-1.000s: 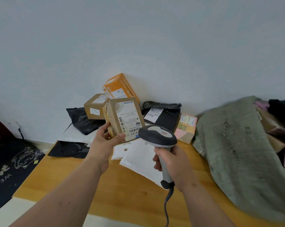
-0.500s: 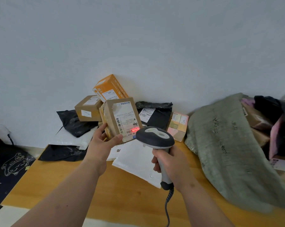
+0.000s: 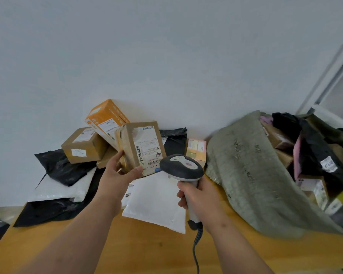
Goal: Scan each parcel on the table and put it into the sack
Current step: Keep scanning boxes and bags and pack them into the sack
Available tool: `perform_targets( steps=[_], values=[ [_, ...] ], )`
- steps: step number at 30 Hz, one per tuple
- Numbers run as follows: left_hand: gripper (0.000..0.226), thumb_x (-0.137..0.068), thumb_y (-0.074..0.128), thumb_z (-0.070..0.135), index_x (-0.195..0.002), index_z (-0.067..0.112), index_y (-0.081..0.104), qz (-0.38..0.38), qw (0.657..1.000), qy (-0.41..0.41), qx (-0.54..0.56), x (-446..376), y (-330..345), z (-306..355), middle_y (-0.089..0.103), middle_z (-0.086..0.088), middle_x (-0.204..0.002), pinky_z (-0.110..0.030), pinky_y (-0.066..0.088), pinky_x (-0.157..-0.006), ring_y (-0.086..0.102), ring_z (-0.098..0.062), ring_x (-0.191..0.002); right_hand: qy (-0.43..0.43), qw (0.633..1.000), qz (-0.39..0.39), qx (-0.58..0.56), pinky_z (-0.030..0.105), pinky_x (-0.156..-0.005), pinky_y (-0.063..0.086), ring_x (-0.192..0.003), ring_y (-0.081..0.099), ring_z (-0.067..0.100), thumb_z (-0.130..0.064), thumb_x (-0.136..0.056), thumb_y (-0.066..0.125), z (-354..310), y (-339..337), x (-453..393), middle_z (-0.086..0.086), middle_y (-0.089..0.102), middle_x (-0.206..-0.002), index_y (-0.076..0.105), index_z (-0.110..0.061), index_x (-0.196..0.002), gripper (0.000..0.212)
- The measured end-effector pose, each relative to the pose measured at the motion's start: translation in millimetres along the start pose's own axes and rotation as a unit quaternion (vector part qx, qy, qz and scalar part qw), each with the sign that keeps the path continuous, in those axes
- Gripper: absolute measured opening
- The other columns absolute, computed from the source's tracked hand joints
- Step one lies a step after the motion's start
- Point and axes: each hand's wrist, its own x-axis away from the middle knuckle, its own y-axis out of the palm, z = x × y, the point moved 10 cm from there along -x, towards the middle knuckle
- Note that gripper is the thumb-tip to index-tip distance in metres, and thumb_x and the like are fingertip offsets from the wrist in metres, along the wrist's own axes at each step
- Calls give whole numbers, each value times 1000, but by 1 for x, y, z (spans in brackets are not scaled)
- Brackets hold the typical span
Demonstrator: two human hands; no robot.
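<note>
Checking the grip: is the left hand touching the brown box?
Touching. The head view shows the left hand gripping the brown box, thumb across its label face.

Both bare forearms reach forward from the lower edge of the view. The left hand (image 3: 117, 175) is raised, thumb and fingers curled round a parcel (image 3: 145, 147). The right hand (image 3: 198, 200) wraps a scanner (image 3: 181, 168) handle, wrist straight.

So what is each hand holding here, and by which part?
The left hand holds a brown cardboard parcel by its lower left corner, thumb on the labelled face. The right hand grips a barcode scanner by its handle.
</note>
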Motion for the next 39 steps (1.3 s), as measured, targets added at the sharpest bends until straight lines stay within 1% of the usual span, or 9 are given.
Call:
perform_targets(
  steps=[2, 5, 8, 13, 15, 20, 26, 33, 39],
  values=[
    [79, -81, 79, 11, -144, 38, 40, -10, 999, 15, -28, -2, 8, 8, 59, 2, -129, -37, 52, -87, 60, -16, -110, -1, 1000, 20, 0, 25, -62, 52, -67, 65, 15, -20, -91, 64, 1, -6, 0, 8, 70, -86, 63, -21, -99, 7],
    [81, -79, 81, 17, -143, 43, 39, -26, 996, 34, -81, -2, 26, 19, 54, 2, -131, -47, 52, -96, 56, -21, -119, -9, 999, 41, -4, 30, -66, 56, -64, 65, 12, -21, -91, 64, 3, -17, 2, 6, 70, -84, 63, -20, -95, 4],
    [82, -80, 80, 19, -144, 46, 36, -45, 986, 69, -144, 2, 55, 36, 50, 4, -135, -44, 52, -95, 51, -21, -125, -23, 997, 74, -14, 27, -61, 50, -54, 60, 6, -21, -90, 64, 5, -37, 3, 3, 67, -77, 62, -18, -89, 4],
    [84, -79, 82, 22, -145, 43, 37, -87, 961, 153, -212, 13, 124, 69, 46, 3, -141, -42, 50, -101, 45, -19, -130, -49, 988, 143, -22, 42, -66, 56, -57, 62, 11, -25, -90, 64, 2, -91, 4, 4, 67, -75, 63, -18, -93, 7],
    [85, -78, 83, 26, -146, 43, 34, -99, 944, 190, -251, 20, 158, 81, 42, 4, -144, -45, 49, -103, 43, -17, -131, -58, 983, 171, -38, 37, -64, 58, -60, 64, 10, -26, -91, 64, 0, -117, 3, 4, 68, -83, 63, -25, -99, 8],
    [87, -79, 80, 34, -149, 40, 30, -119, 896, 292, -312, 36, 255, 108, 34, 10, -149, -25, 38, -98, 37, -3, -123, -69, 970, 224, -63, 36, -62, 56, -60, 65, 10, -25, -93, 63, -9, -196, -1, 2, 68, -81, 63, -20, -100, 8],
    [88, -76, 81, 41, -148, 41, 30, -127, 862, 346, -348, 53, 367, 127, 31, 10, -151, -41, 42, -109, 39, -15, -134, -81, 951, 270, -123, 34, -60, 57, -63, 64, 15, -25, -92, 65, -29, -297, -9, 9, 69, -84, 64, -18, -99, 10],
    [85, -81, 76, 41, -152, 40, 29, -105, 790, 430, -424, 75, 462, 145, 22, 3, -159, -42, 19, -120, 20, -22, -145, -82, 946, 273, -154, 44, -73, 59, -72, 69, 21, -23, -92, 65, -30, -368, -20, 5, 73, -83, 65, -23, -99, 7],
    [80, -90, 67, 24, -153, 43, 22, -149, 710, 470, -502, 76, 535, 126, -2, 7, -165, -41, 11, -123, -6, -22, -149, -72, 946, 265, -171, 30, -58, 53, -56, 63, 14, -18, -94, 65, -17, -398, -28, 6, 70, -76, 64, -17, -99, 5]
  ],
)
